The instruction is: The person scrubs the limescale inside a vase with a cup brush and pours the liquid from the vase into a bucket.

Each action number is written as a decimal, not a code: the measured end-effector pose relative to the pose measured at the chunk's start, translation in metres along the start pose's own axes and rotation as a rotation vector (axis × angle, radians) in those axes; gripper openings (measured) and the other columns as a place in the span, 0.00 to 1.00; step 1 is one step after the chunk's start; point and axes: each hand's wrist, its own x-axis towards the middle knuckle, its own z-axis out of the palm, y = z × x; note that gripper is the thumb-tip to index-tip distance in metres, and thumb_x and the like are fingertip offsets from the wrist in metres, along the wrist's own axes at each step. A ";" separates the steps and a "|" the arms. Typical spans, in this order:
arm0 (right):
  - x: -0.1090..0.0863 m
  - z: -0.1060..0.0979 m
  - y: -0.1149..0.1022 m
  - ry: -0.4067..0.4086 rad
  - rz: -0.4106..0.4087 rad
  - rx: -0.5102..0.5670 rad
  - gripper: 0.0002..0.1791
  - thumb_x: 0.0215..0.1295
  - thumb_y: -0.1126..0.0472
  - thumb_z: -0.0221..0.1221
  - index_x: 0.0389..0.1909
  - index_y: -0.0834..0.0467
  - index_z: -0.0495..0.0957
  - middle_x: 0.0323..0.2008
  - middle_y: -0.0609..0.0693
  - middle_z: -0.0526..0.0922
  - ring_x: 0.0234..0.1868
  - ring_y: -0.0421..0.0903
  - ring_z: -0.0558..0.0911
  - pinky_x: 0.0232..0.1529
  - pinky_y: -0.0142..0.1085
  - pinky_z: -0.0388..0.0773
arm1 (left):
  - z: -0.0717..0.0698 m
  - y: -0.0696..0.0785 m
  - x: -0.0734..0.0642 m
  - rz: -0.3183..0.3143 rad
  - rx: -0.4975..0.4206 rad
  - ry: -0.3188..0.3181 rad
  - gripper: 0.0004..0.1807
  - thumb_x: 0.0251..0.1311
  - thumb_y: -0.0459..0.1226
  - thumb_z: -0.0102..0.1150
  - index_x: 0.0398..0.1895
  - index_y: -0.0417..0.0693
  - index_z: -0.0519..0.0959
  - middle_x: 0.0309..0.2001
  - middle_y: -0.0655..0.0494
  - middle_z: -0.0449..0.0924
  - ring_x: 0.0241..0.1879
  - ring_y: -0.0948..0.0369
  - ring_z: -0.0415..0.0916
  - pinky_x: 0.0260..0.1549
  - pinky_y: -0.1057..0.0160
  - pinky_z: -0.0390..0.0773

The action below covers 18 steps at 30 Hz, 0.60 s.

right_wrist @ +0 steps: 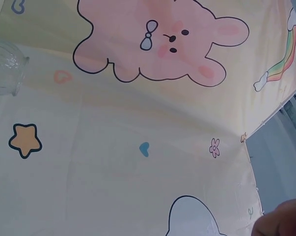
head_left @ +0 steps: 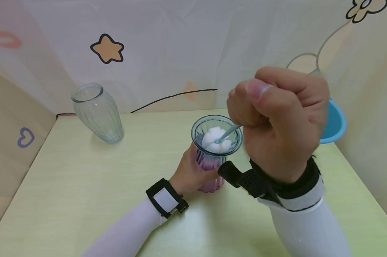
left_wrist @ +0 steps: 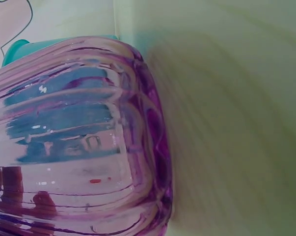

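My left hand point(head_left: 193, 175) grips the side of a ribbed glass vase point(head_left: 209, 163), bluish at the rim and purple lower down. The vase stands upright on the table; its purple base point(left_wrist: 155, 142) fills much of the left wrist view. Inside its mouth sits the white sponge head of a bottle brush point(head_left: 224, 145). Above and to the right, my right hand point(head_left: 281, 117) is fisted round the brush's pale blue handle, hiding the upper end. In the right wrist view only a dark bit of the right hand point(right_wrist: 282, 221) shows at the lower corner.
A clear ribbed glass vase point(head_left: 98, 114) stands at the back left of the pale table point(head_left: 84, 185). At the right, partly behind my right hand, is a blue basin point(head_left: 337, 123). A printed cloth point(head_left: 167, 46) hangs behind the table.
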 end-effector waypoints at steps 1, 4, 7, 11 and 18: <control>0.002 0.011 -0.004 -0.002 -0.011 0.005 0.27 0.58 0.76 0.48 0.09 0.58 0.44 0.13 0.46 0.46 0.16 0.39 0.48 0.17 0.29 0.45 | 0.000 0.000 0.000 -0.001 0.001 0.001 0.50 0.50 0.33 0.74 0.75 0.53 0.57 0.66 0.49 0.75 0.62 0.52 0.77 0.63 0.47 0.79; 0.002 0.027 -0.013 -0.016 -0.019 -0.007 0.27 0.58 0.76 0.47 0.09 0.58 0.42 0.13 0.46 0.45 0.17 0.39 0.47 0.18 0.27 0.44 | 0.000 0.000 0.000 0.005 -0.001 -0.003 0.50 0.51 0.33 0.75 0.76 0.53 0.56 0.66 0.50 0.75 0.63 0.52 0.77 0.64 0.47 0.79; 0.002 0.026 -0.014 -0.009 -0.026 0.003 0.27 0.57 0.76 0.47 0.09 0.58 0.42 0.14 0.46 0.45 0.18 0.38 0.46 0.18 0.27 0.44 | 0.000 -0.001 0.000 0.014 -0.013 -0.015 0.51 0.52 0.34 0.75 0.76 0.54 0.55 0.67 0.51 0.74 0.63 0.52 0.77 0.63 0.47 0.79; 0.001 0.017 -0.013 -0.006 -0.041 0.014 0.28 0.56 0.77 0.48 0.09 0.57 0.42 0.14 0.46 0.45 0.18 0.39 0.47 0.18 0.28 0.44 | 0.000 -0.001 0.001 0.026 -0.027 -0.015 0.50 0.53 0.35 0.76 0.76 0.55 0.56 0.66 0.52 0.75 0.62 0.53 0.77 0.63 0.48 0.80; -0.014 -0.015 -0.027 -0.061 -0.099 0.118 0.21 0.51 0.78 0.43 0.07 0.59 0.51 0.12 0.47 0.49 0.19 0.43 0.49 0.22 0.39 0.45 | 0.000 0.002 0.003 0.057 -0.085 -0.024 0.48 0.53 0.37 0.78 0.74 0.64 0.58 0.64 0.59 0.76 0.62 0.57 0.78 0.61 0.50 0.81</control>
